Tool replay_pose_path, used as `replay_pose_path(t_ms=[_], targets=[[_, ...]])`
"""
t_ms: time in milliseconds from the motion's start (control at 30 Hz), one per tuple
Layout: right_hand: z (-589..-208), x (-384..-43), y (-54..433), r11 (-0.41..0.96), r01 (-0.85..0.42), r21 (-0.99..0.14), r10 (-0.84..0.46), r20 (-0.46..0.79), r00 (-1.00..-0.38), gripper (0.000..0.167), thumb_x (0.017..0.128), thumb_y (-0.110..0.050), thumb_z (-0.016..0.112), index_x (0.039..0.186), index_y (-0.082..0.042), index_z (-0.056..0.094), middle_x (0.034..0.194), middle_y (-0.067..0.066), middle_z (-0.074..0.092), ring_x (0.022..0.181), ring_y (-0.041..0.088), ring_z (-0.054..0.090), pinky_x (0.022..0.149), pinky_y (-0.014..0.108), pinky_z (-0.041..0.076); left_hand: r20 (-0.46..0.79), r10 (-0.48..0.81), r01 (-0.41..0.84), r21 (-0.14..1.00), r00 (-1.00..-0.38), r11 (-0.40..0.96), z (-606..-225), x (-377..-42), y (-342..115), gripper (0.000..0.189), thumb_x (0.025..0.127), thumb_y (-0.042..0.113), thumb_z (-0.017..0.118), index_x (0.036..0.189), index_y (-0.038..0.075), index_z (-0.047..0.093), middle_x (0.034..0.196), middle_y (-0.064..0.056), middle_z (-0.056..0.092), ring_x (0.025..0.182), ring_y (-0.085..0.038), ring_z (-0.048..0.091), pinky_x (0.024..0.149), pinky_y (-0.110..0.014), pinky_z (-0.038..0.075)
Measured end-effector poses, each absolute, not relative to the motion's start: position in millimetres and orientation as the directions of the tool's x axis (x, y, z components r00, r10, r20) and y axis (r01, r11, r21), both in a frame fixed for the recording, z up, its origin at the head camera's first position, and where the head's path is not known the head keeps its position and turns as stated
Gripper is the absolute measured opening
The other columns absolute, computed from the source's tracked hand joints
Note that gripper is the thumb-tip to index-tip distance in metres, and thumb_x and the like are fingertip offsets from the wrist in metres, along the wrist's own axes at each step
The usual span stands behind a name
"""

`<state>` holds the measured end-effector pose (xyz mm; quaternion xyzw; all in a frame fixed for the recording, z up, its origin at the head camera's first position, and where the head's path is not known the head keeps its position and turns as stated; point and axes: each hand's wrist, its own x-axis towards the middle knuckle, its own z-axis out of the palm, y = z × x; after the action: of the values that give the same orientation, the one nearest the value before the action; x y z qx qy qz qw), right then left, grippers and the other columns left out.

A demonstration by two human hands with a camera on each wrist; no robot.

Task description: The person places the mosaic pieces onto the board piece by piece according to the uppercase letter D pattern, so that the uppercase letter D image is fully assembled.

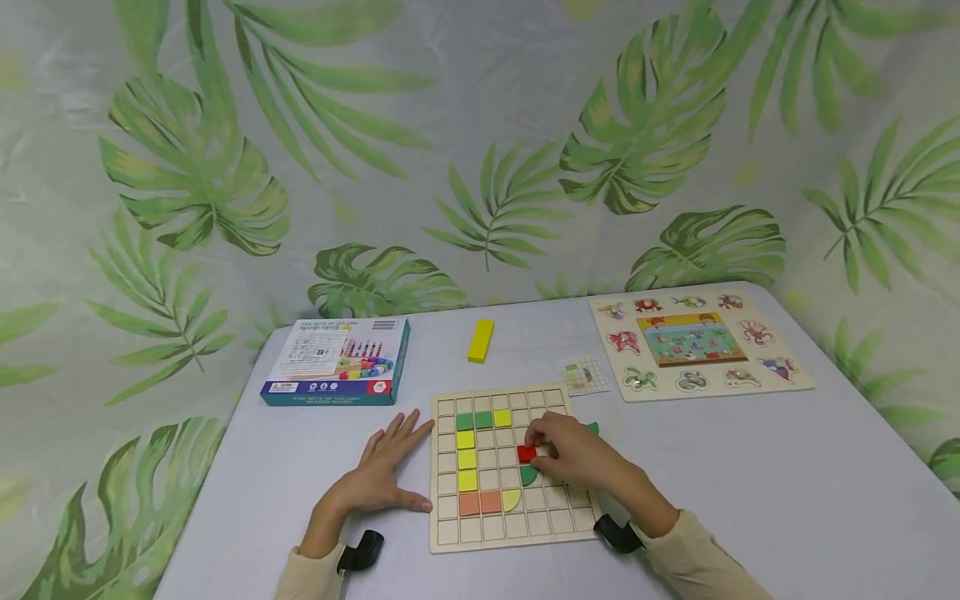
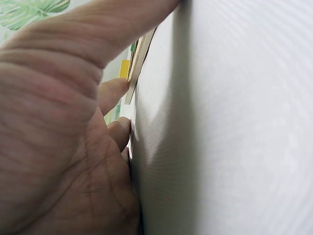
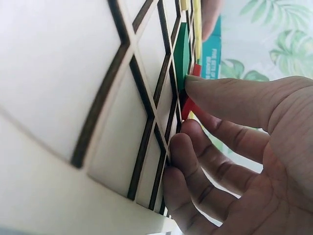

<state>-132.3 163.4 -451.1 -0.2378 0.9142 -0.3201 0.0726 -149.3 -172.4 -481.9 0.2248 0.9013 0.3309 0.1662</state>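
A wooden grid board [image 1: 491, 533] lies on the table, with coloured tiles in several of its squares. Between thumb and fingers, my right hand [image 1: 577, 454] pinches a red square tile [image 1: 526, 454], low over the board's right half. Just below that tile sits a green quarter-round tile [image 1: 528, 476]; in the right wrist view the thumb is right beside this green tile [image 3: 181, 56]. My left hand [image 1: 378, 475] rests on the table with fingers spread, thumb and fingertip at the board's left edge. Yellow tiles [image 1: 467, 459] form a column on the left, above two orange tiles [image 1: 480, 503].
A boxed bead set [image 1: 337, 362] lies at the back left, and a yellow block [image 1: 481, 341] at the back middle. A small pattern card [image 1: 585, 376] lies behind the board, near a sea-animal puzzle [image 1: 701, 343]. Part of a green piece [image 1: 593, 427] shows behind my right hand.
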Motion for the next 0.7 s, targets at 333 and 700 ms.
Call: replay_pose_path(t_ms=[333, 700], targets=[[-450.9, -132.1, 162.9, 0.713, -0.411, -0.569, -0.479, 0.033, -0.877, 0.011, 0.088, -0.002, 0.07, 0.095, -0.011, 0.067, 0.093, -0.001, 0.061, 0.078, 0.01, 0.048, 0.07, 0.024, 0.045, -0.169, 0.519, 0.288, 0.672, -0.838, 0.683, -484.2, -151.2, -173.3, 0.118, 0.063, 0.045, 0.093, 0.159, 0.018, 0.03, 0.169, -0.011, 0.009, 0.156, -0.038, -0.004, 0.121, -0.062, -0.006], [-454.6, -134.1, 162.4, 0.741, -0.411, -0.53, -0.471, 0.026, -0.882, 0.012, 0.088, -0.007, 0.074, 0.095, -0.012, 0.065, 0.097, 0.001, 0.058, 0.076, 0.009, 0.047, 0.069, 0.025, 0.046, -0.164, 0.526, 0.294, 0.674, -0.835, 0.678, -485.5, -151.1, -174.6, 0.117, 0.064, 0.045, 0.092, 0.159, 0.017, 0.03, 0.169, -0.012, 0.009, 0.156, -0.039, -0.004, 0.121, -0.062, -0.005]])
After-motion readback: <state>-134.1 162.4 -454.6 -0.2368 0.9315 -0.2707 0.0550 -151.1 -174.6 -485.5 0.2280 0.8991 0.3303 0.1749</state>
